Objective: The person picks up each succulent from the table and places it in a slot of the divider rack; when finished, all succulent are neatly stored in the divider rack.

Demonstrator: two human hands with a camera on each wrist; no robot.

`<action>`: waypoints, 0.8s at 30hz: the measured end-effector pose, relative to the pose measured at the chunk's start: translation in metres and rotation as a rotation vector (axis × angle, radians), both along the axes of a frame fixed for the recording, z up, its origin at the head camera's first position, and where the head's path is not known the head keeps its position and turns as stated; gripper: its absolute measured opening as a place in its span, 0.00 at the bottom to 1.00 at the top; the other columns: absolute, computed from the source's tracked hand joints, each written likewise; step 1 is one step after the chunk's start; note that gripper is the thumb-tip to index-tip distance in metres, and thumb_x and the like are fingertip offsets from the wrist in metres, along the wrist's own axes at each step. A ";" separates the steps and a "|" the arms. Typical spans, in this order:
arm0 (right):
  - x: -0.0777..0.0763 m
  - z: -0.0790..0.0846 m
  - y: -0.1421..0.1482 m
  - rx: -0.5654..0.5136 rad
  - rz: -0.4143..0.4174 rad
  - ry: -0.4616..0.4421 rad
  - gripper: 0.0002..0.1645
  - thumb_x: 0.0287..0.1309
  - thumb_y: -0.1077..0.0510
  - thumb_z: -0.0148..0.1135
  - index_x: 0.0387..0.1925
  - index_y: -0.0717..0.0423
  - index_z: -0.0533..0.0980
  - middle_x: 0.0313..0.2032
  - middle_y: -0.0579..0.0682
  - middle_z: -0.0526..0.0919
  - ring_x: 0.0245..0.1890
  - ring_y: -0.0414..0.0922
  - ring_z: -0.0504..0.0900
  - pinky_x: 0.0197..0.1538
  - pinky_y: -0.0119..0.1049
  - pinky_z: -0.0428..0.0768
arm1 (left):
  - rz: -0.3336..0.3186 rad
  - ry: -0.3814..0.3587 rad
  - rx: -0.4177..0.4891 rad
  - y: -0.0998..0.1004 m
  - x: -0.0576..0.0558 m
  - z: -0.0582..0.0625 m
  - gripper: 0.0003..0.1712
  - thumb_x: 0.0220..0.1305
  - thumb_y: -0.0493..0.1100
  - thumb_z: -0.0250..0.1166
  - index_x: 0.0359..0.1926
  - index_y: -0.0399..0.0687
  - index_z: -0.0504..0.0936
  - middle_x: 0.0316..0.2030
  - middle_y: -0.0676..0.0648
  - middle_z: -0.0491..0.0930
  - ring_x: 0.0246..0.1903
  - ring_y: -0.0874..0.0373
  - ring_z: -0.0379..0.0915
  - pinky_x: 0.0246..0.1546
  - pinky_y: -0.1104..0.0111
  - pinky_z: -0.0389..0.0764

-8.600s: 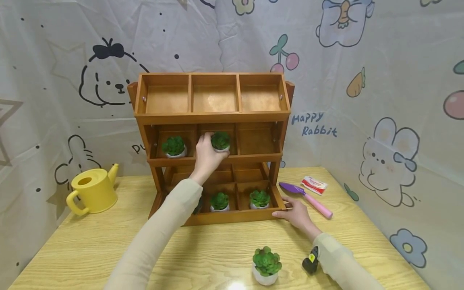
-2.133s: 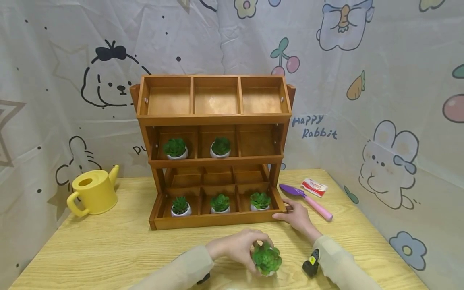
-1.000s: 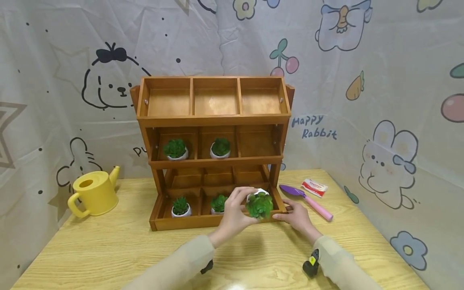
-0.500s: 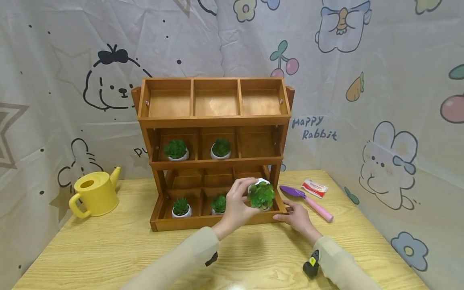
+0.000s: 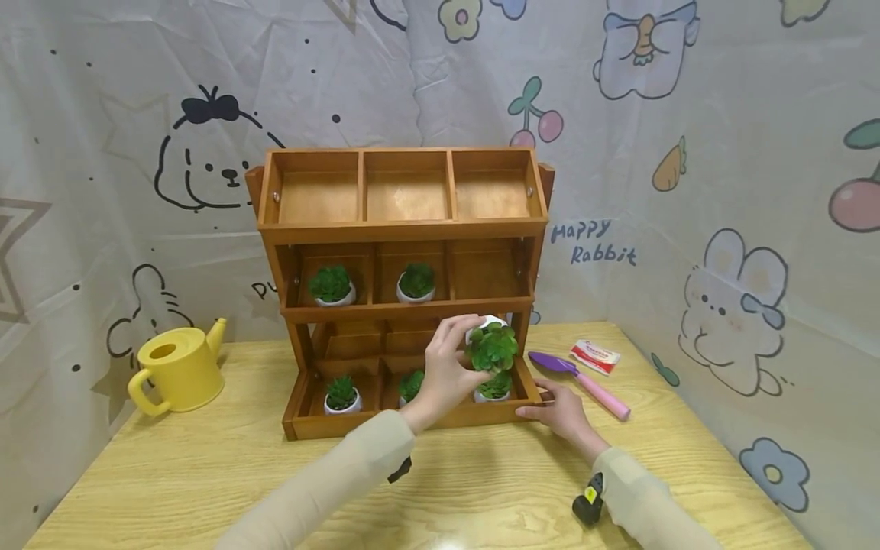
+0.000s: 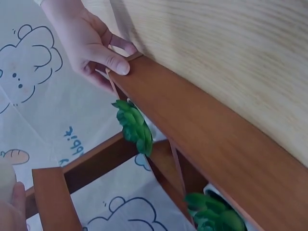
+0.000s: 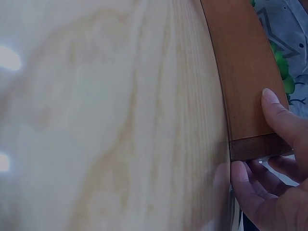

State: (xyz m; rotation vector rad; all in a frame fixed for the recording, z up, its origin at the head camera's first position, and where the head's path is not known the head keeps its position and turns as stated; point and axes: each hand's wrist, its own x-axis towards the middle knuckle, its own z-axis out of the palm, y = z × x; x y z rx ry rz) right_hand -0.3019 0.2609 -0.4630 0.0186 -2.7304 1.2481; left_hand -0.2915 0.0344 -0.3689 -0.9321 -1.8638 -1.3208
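My left hand [image 5: 447,370] pinches a small potted succulent [image 5: 492,347] by its white pot. The plant tips its leaves forward, in front of the right side of the wooden plant stand [image 5: 406,228], over another succulent [image 5: 493,388] in the lower tier. In the left wrist view only a bit of the left hand [image 6: 10,214] and pale pot [image 6: 6,182] shows at the left edge. My right hand [image 5: 560,409] grips the stand's lower right front corner. The right wrist view shows its thumb [image 7: 276,110] on the front board [image 7: 245,72], the fingers around the end.
Succulents sit in the middle tier's left [image 5: 331,284] and middle [image 5: 415,283] compartments, and the lower tier's left [image 5: 341,393] and middle [image 5: 410,386]. A yellow watering can [image 5: 180,370] stands left. Right lie a purple-and-pink trowel [image 5: 584,382] and a red-and-white packet [image 5: 595,357].
The left hand let go of a succulent in the middle tier, took another from the table's front, and carried it up to the stand's right side. The right hand stays at the corner.
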 end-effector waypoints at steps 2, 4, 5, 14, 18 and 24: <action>0.000 0.000 0.000 0.003 0.005 -0.001 0.44 0.43 0.50 0.77 0.61 0.65 0.71 0.46 0.67 0.82 0.46 0.58 0.82 0.46 0.49 0.80 | 0.023 0.013 -0.015 -0.002 -0.001 0.001 0.42 0.33 0.27 0.79 0.55 0.43 0.74 0.53 0.39 0.72 0.52 0.45 0.73 0.31 0.67 0.84; 0.000 0.000 0.000 0.005 0.002 -0.002 0.45 0.43 0.50 0.77 0.61 0.64 0.71 0.46 0.67 0.82 0.46 0.57 0.82 0.47 0.49 0.80 | 0.046 0.021 -0.032 -0.003 -0.003 0.003 0.42 0.33 0.28 0.80 0.55 0.43 0.74 0.53 0.40 0.72 0.52 0.45 0.73 0.31 0.67 0.84; 0.000 0.000 0.000 0.006 0.000 -0.001 0.45 0.42 0.49 0.77 0.61 0.64 0.71 0.46 0.66 0.82 0.46 0.57 0.82 0.47 0.49 0.80 | 0.054 0.022 -0.037 -0.004 -0.004 0.003 0.42 0.34 0.29 0.80 0.55 0.44 0.74 0.53 0.40 0.72 0.52 0.45 0.73 0.32 0.67 0.84; -0.001 -0.001 0.002 0.011 0.012 0.020 0.43 0.43 0.50 0.77 0.60 0.62 0.72 0.46 0.64 0.83 0.46 0.56 0.83 0.48 0.48 0.79 | 0.079 -0.019 -0.011 0.002 -0.015 0.016 0.40 0.38 0.31 0.79 0.56 0.45 0.74 0.54 0.40 0.71 0.53 0.46 0.73 0.37 0.68 0.84; -0.001 -0.002 0.003 0.007 0.019 0.026 0.43 0.43 0.49 0.77 0.60 0.62 0.73 0.46 0.64 0.83 0.46 0.56 0.82 0.47 0.48 0.80 | 0.098 -0.029 -0.011 0.005 -0.018 0.022 0.39 0.38 0.31 0.79 0.56 0.45 0.74 0.54 0.41 0.72 0.52 0.46 0.73 0.35 0.69 0.83; -0.001 -0.003 0.001 0.002 0.012 0.013 0.43 0.43 0.48 0.77 0.60 0.62 0.72 0.46 0.64 0.83 0.46 0.56 0.82 0.47 0.48 0.79 | 0.116 -0.031 -0.011 0.007 -0.024 0.032 0.39 0.38 0.31 0.78 0.56 0.44 0.74 0.53 0.40 0.72 0.52 0.45 0.73 0.35 0.68 0.84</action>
